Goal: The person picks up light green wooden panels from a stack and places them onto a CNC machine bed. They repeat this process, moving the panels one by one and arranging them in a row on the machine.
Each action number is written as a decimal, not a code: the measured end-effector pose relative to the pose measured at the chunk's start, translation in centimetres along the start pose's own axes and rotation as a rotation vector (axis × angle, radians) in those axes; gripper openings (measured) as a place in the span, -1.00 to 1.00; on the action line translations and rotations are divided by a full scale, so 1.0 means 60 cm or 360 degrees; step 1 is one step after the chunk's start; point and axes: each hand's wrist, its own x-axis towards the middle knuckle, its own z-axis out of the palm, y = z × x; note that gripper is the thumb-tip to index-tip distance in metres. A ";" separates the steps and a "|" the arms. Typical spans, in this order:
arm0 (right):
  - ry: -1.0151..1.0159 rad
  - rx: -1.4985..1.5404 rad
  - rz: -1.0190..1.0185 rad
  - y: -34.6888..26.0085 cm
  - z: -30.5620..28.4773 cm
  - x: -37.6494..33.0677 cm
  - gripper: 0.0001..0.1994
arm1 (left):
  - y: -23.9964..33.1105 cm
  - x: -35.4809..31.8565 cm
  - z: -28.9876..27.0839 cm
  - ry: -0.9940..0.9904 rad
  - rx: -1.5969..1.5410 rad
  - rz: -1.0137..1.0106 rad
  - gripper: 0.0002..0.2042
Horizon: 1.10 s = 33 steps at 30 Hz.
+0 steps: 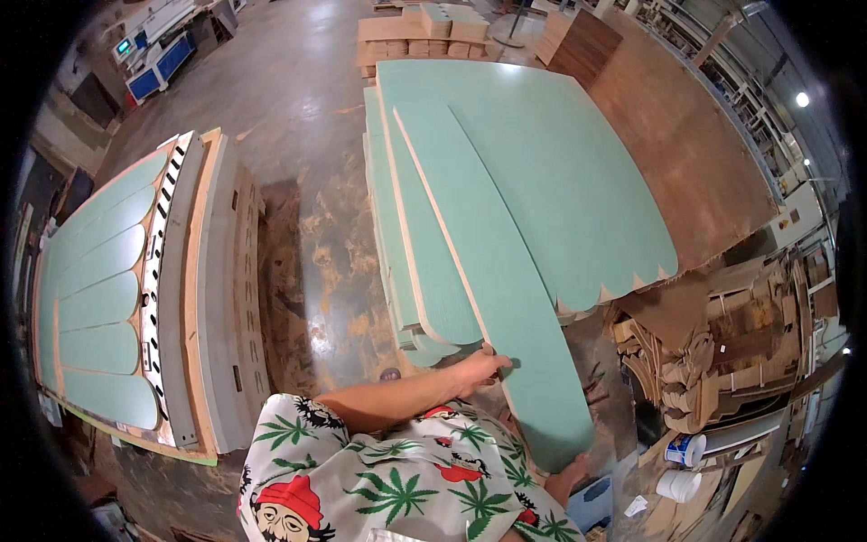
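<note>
A long, pale green board (510, 280) with a rounded near end lies slantwise over a stack of green panels (578, 172). Its near end sticks out past the stack toward me. My left hand (483, 369) is closed on the board's left edge, thumb on the green face and fingers mostly hidden. Down at the rounded end, my right hand (567, 474) grips the tip, partly hidden by the board and my patterned clothing. Several rounded ends show along the stack's near edge, and another round-ended board (433, 262) sits just left of the one I hold.
At the left, a low bed (185, 361) carries round-ended green panels (99, 303). Wood offcuts (695, 361) and white buckets (679, 485) crowd the right side. Stacked wooden pieces (424, 41) stand beyond the panels. Sawdust marks the concrete floor (334, 208) between the bed and the stack.
</note>
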 end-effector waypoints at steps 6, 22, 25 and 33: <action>-0.0267 -0.0226 -0.0011 -0.022 0.047 -0.044 -0.47 | 0.011 0.036 -0.033 0.0080 0.0044 0.0023 -0.50; -0.1094 -0.0551 0.0644 0.080 0.156 0.100 -0.40 | 0.064 0.019 -0.097 0.0240 -0.0087 0.0481 -0.09; -0.1697 -0.1312 -0.0548 0.142 0.131 0.200 -0.43 | 0.017 -0.013 -0.090 0.0236 0.0041 0.0481 -0.08; -0.1300 -0.0726 -0.0110 0.120 0.232 0.140 -0.66 | -0.067 -0.053 -0.073 -0.0022 0.0220 0.0320 -0.06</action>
